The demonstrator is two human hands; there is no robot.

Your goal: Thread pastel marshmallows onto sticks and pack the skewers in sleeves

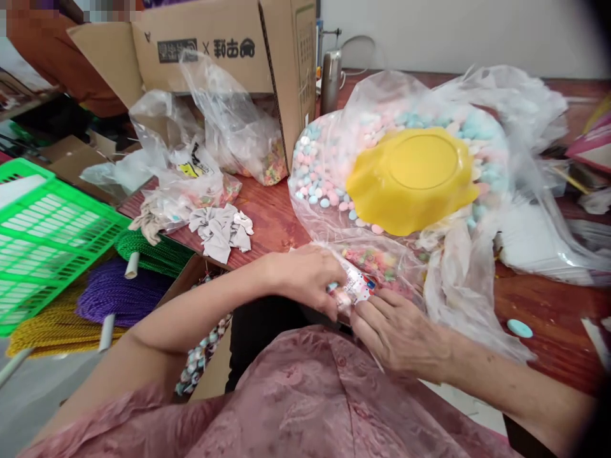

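Left hand (312,278) and right hand (398,327) pinch one printed packet (356,284); one smooth wavy-rimmed yellow bowl (415,175) upturned over rounded pastel pieces (317,172).

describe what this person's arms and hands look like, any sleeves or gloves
The left grip and right grip are bare hands without gloves, and both forearms are uncovered. No watch or bracelet shows on either wrist. The left sleeve is dusty pink and short, matching the textured top; the right sleeve cannot be made out.
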